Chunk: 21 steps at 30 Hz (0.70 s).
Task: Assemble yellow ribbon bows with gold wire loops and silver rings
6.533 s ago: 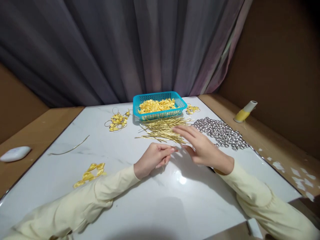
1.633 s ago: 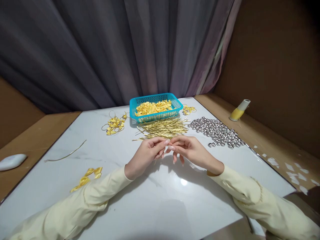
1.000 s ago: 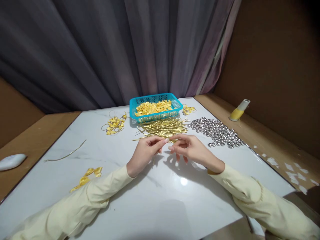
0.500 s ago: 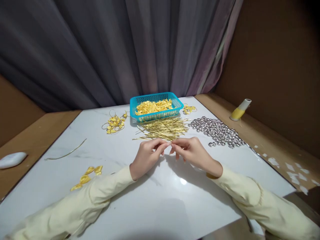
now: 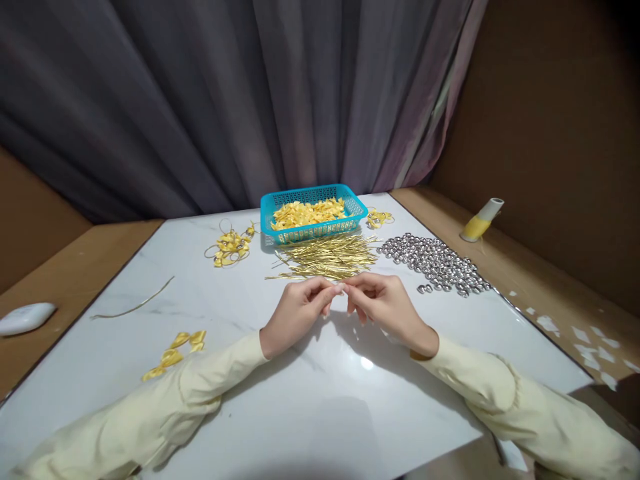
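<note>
My left hand (image 5: 302,309) and my right hand (image 5: 384,305) meet fingertip to fingertip over the white marbled table (image 5: 320,413). Both are closed in a pinch, thumb against forefinger. Whatever lies between the fingertips is too small to make out. Just beyond them is a pile of gold wire ties (image 5: 330,257). To the right spreads a heap of shiny silver beads (image 5: 435,263). A single gold tie (image 5: 135,309) lies apart on the left. Near my left forearm rest several yellow ribbon bows (image 5: 170,357).
A blue plastic basket (image 5: 313,233) full of yellow bows stands at the back. Finished-looking bow-and-bead loops lie in a cluster (image 5: 231,249) left of it and a smaller one (image 5: 379,218) to the right. A yellow thread spool (image 5: 481,221) and a white object (image 5: 26,319) sit at the sides.
My right hand has shifted slightly left and turned a little, its fingertips pressing closer to those of my left hand. Objects on the table have stayed in place.
</note>
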Motion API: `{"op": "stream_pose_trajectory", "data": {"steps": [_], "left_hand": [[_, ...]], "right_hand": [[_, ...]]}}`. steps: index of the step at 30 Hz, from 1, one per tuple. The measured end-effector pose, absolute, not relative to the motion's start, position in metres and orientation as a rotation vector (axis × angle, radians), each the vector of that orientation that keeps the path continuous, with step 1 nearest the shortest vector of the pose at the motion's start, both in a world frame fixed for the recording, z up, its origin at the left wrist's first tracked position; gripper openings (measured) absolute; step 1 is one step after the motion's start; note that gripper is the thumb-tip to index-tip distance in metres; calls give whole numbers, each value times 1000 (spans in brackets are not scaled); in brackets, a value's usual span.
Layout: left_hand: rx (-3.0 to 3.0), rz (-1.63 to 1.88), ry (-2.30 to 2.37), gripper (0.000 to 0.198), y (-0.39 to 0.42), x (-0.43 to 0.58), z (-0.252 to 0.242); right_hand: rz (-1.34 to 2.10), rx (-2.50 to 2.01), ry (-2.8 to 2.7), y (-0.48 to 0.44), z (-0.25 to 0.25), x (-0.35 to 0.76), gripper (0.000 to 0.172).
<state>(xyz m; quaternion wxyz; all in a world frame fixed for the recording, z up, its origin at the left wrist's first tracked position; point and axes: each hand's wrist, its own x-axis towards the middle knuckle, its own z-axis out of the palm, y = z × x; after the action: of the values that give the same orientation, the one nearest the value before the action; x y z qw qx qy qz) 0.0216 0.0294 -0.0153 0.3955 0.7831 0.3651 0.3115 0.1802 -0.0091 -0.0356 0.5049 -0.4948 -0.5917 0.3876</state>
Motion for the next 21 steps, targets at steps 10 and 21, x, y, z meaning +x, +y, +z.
{"op": "stream_pose_trajectory", "data": {"steps": [10, 21], "left_hand": [[2236, 975, 877, 24, 30, 18, -23], [2853, 1165, 520, 14, 33, 12, -33]], "right_hand": [[1197, -1152, -1134, -11, -30, 175, 22], [1868, -799, -815, -3, -40, 180, 16]]}}
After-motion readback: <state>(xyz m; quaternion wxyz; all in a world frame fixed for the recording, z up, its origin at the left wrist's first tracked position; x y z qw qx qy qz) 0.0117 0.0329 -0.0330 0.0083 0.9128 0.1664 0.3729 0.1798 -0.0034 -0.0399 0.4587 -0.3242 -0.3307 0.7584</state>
